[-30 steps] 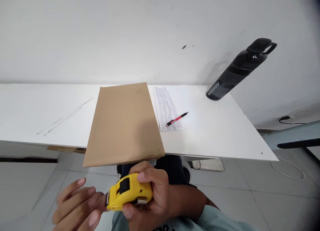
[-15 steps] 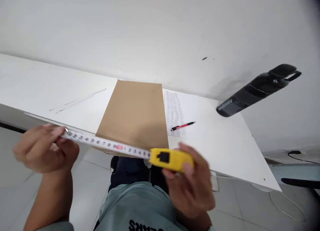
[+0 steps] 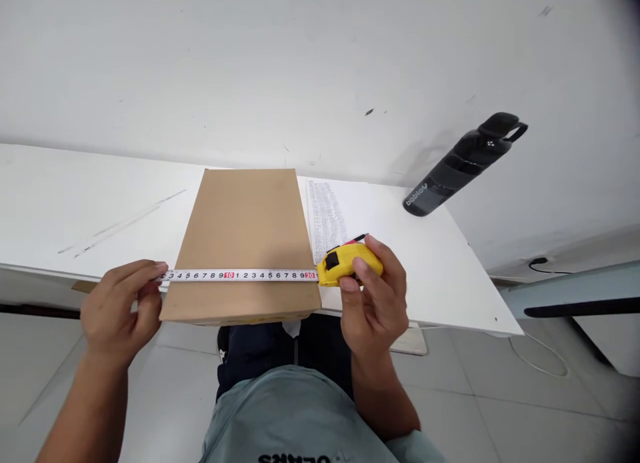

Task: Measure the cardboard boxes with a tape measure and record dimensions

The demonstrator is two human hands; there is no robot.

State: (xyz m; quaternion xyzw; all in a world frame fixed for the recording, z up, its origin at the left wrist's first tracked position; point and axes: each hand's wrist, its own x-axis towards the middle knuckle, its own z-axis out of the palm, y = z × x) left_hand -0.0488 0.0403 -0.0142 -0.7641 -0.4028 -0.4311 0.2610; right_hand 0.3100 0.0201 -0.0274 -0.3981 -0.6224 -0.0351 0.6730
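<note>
A brown cardboard box [image 3: 245, 223] stands on the white desk in front of me. Across its top, near the front edge, stretches the white blade of a tape measure [image 3: 350, 261], with red 10 and 20 marks showing. My left hand [image 3: 123, 306] pinches the blade's end just past the box's left edge, and its fingers hide the tip. The yellow case is gripped in my right hand [image 3: 377, 299], beside the box's right edge. Partly behind the case lies a red and black pen [image 3: 357, 239] on a sheet with handwriting [image 3: 325, 213].
A black bottle [image 3: 463, 166] stands at the right of the white desk [image 3: 435, 283], close to the wall. A cable with a black plug [image 3: 537, 261] is further right. The desk's front edge runs just before my body.
The tape was slanted in front of the box; now it lies level across the top. Both hands have moved up and right, and a little more blade shows. The view has shifted.
</note>
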